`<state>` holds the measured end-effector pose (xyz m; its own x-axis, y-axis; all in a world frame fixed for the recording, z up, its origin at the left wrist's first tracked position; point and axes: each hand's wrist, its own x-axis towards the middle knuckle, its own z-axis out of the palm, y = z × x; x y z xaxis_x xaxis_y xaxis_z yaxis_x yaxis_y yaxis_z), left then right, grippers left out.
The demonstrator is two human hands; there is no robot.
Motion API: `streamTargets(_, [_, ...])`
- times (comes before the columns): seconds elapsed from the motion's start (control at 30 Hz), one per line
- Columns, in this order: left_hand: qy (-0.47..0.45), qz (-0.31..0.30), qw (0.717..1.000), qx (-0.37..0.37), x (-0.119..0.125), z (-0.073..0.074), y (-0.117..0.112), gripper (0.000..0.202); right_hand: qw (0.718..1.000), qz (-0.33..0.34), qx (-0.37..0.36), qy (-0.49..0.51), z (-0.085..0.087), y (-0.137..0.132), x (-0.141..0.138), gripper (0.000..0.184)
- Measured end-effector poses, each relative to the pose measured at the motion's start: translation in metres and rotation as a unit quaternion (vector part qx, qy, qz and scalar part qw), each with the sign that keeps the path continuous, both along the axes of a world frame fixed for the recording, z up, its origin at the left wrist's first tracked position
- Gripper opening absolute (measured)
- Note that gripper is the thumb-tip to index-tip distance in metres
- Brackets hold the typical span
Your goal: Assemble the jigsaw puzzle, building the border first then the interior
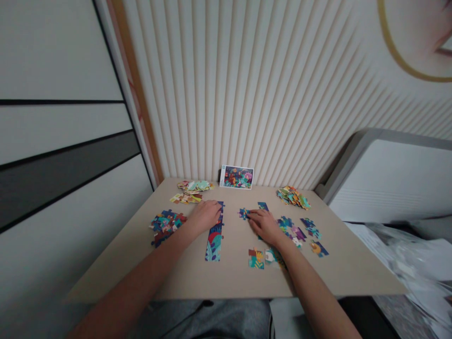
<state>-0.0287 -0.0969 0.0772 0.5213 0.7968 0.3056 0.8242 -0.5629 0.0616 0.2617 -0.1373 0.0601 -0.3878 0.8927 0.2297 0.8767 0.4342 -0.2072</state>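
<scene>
My left hand (205, 214) rests palm down with fingers curled on the top end of a joined strip of puzzle pieces (214, 242), blue with red and green leaves. My right hand (263, 224) lies on the table with its fingertips pinching a small blue puzzle piece (243, 213). A further blue piece (262, 205) lies just beyond that hand. Loose and partly joined pieces (256, 258) sit near my right wrist, and more colourful pieces (305, 230) spread to its right.
The beige table (339, 268) holds a heap of pieces at back left (192, 187), another at back right (293, 196), and a cluster at the left (164, 223). A reference picture card (236, 177) leans on the ribbed wall. A white-grey unit (384, 179) stands to the right.
</scene>
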Motion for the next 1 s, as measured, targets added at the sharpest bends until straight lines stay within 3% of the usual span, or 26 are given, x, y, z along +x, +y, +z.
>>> streamTargets(0.1, [-0.015, 0.023, 1.0, 0.01, -0.003, -0.015, -0.013, 0.025, 1.0, 0.022, -0.002, -0.001, -0.001, -0.001, 0.0, 0.034])
streamTargets(0.23, [-0.06, -0.002, 0.998, -0.011, -0.004, -0.032, -0.017, 0.033, 1.0, 0.03, 0.007, -0.002, 0.003, -0.006, -0.002, 0.031])
streamTargets(0.47, [-0.083, -0.031, 0.995, -0.046, -0.008, -0.041, -0.01, 0.03, 0.999, 0.035, 0.008, 0.005, 0.015, -0.009, -0.003, 0.03])
streamTargets(0.57, [-0.082, -0.036, 0.995, -0.045, -0.01, -0.043, -0.009, 0.031, 0.997, -0.038, 0.039, 0.05, 0.02, -0.003, 0.019, 0.033])
streamTargets(0.67, [-0.079, -0.04, 0.995, -0.036, -0.009, -0.043, -0.011, 0.031, 0.979, -0.152, 0.084, 0.105, 0.018, 0.001, 0.059, 0.037])
streamTargets(0.8, [-0.081, -0.038, 0.996, -0.029, -0.008, -0.044, -0.011, 0.029, 0.947, -0.306, 0.052, 0.084, 0.003, -0.007, 0.115, 0.036])
streamTargets(0.9, [-0.089, -0.038, 0.995, -0.035, -0.008, -0.045, -0.01, 0.028, 0.943, -0.329, -0.017, 0.053, -0.01, -0.015, 0.137, 0.037])
streamTargets(1.0, [-0.094, -0.04, 0.994, -0.044, -0.008, -0.045, -0.009, 0.03, 0.941, -0.335, -0.038, 0.021, -0.019, -0.016, 0.142, 0.041])
